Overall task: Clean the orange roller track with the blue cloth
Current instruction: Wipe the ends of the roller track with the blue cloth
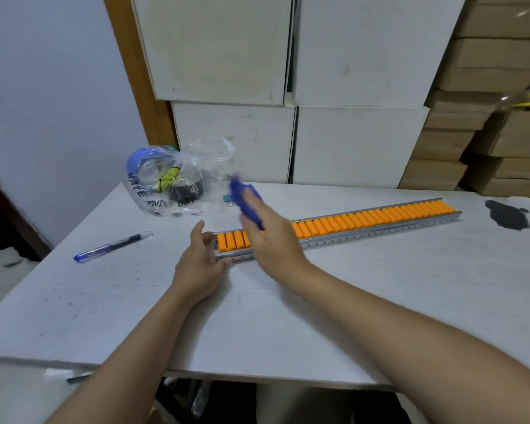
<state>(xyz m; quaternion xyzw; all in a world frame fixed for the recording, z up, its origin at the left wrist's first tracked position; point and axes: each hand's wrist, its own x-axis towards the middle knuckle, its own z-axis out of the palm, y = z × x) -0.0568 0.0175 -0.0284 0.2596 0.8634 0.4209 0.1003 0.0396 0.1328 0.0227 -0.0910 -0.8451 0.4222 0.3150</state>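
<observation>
orange roller track [364, 223] lies lengthwise across the white table [288, 316], its near end by the person's hands, its far end running toward a dark stain [507, 217] on the tabletop.

left hand [201, 258] cups the near end of the track, thumb on the far side, fingers curled against the metal rail; a steadying hold, not a tight clamp.

right hand [268, 237] sits over the rollers just beyond the left hand, fingers together and pinching the blue cloth [247, 201], which sticks out past the fingertips. cloth is motion-blurred, so mid-stroke by my reading.

doing it well: keep the left hand anchoring the track end so it does not slide; press the cloth flat onto the rollers and work along the track toward the stain end. rollers likely spin under the cloth, so slow, firm passes.

hard to tell: whether the cloth touches the rollers now. rollers under the right hand are hidden. beyond the track's near end, a clear plastic bag [181, 182] holds tape rolls, contents unclear; a pen [114, 246] lies left of the track.
</observation>
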